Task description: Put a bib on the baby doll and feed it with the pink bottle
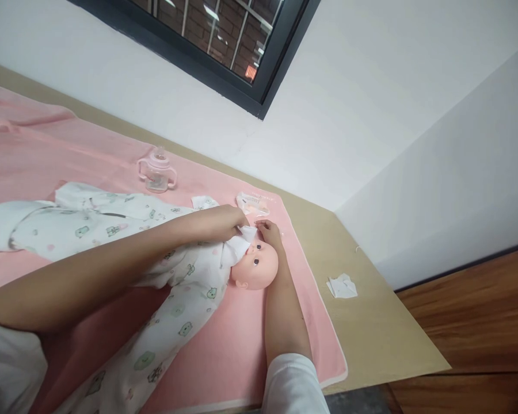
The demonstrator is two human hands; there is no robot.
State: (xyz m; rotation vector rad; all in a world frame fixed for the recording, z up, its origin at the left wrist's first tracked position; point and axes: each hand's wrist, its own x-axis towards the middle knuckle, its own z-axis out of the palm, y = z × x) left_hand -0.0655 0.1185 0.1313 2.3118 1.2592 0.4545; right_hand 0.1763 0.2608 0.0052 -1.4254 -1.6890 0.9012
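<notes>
A baby doll (259, 269) in a white printed outfit lies on its back on a pink blanket (216, 362), its head toward the right. My left hand (227, 223) reaches over the doll's chest, with its fingers closed on a thin white tissue (239, 246). The tissue covers the doll's chin and lies close to its mouth. My right forearm passes by the top of the doll's head. Beyond the face, my right hand (271, 233) has its fingers loosely stretched toward the tissue, apart from it.
A pink two-handled baby bottle (157, 174) stands on the blanket behind the doll. Near my hands lies a clear plastic wrapper (252, 204). On the wooden table (384, 345) at the right is a crumpled white tissue (342, 286). A wall with a dark-framed window rises behind.
</notes>
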